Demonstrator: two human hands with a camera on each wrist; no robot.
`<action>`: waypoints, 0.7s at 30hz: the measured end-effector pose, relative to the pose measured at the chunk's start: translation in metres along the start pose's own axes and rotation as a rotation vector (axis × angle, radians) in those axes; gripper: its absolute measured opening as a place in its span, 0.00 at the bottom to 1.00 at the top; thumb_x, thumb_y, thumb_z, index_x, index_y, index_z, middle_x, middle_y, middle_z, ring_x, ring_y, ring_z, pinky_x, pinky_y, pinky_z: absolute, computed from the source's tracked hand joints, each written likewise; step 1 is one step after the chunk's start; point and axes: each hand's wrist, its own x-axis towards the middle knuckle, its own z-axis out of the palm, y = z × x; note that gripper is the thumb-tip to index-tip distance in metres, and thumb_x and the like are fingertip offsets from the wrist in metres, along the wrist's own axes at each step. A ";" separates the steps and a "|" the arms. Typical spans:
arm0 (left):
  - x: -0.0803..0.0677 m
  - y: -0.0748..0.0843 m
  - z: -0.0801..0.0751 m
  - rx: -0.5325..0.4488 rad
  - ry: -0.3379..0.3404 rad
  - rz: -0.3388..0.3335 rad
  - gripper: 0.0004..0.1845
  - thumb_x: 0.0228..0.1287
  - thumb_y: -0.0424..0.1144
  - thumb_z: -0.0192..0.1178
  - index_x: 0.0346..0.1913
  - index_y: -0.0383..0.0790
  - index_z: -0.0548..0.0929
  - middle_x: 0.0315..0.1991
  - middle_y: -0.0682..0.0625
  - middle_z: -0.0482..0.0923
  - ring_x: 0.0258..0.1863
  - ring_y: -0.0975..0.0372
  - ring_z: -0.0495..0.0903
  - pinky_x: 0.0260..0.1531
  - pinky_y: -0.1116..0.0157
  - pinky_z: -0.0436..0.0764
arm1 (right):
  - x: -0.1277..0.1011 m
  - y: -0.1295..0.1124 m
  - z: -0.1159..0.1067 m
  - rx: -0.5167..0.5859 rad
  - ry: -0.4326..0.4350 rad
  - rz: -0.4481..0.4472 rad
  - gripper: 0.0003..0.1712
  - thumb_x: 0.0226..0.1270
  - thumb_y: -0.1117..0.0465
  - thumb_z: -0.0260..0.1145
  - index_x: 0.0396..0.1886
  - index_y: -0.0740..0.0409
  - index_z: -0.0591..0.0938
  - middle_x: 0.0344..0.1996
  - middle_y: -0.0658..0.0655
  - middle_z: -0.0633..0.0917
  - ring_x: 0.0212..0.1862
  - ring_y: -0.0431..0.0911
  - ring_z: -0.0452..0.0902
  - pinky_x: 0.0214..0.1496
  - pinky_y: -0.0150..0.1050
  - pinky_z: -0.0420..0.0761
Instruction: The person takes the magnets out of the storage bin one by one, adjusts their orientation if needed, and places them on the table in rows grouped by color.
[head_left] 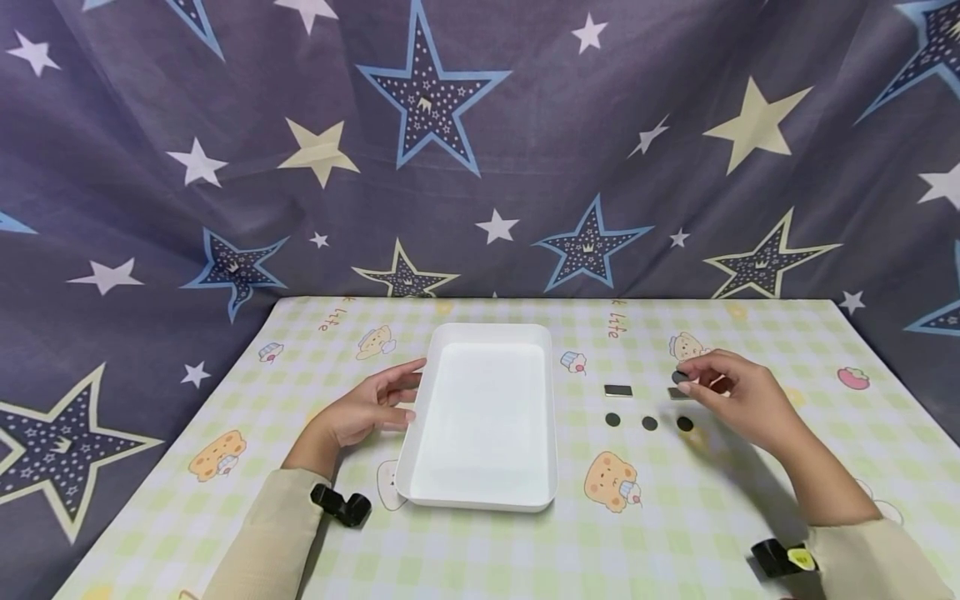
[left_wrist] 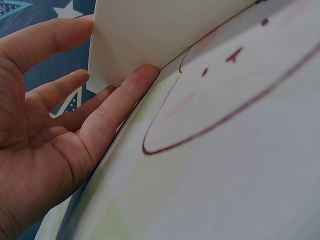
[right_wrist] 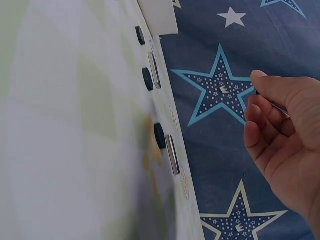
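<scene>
Left hand: (head_left: 367,408) fingers straight and relaxed, resting against the left wall of the white tray (head_left: 480,498); steadies it, grips nothing.
Right hand: (head_left: 738,396) raised just above the counter (head_left: 675,517), fingertips pinching a small dark disc (head_left: 679,377).
Loose pieces: three dark discs (head_left: 649,423) in a row, two dark rectangular pieces (head_left: 618,390) behind them, all on the counter right of the tray, near the right hand.
Tray: empty inside, mid-counter between the hands.
Step, judged: first piece just lifted, not yet carried across.
Next move calls for: travel left over the tray rim, keeping the pinch firm on so small a disc.
</scene>
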 end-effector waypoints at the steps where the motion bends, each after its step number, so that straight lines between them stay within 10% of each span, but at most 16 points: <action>1: 0.000 0.000 0.000 -0.002 -0.001 0.001 0.50 0.53 0.23 0.68 0.77 0.39 0.54 0.72 0.34 0.55 0.62 0.53 0.69 0.51 0.62 0.79 | -0.001 0.001 -0.001 -0.004 0.001 0.000 0.09 0.57 0.71 0.72 0.39 0.60 0.86 0.28 0.49 0.82 0.29 0.36 0.74 0.32 0.24 0.75; 21: -0.001 0.001 0.001 0.009 0.001 -0.001 0.49 0.53 0.23 0.67 0.77 0.39 0.54 0.72 0.34 0.55 0.62 0.52 0.68 0.52 0.62 0.78 | -0.012 0.016 -0.013 -0.008 -0.014 0.048 0.09 0.59 0.69 0.72 0.40 0.60 0.86 0.29 0.50 0.82 0.29 0.35 0.75 0.32 0.24 0.74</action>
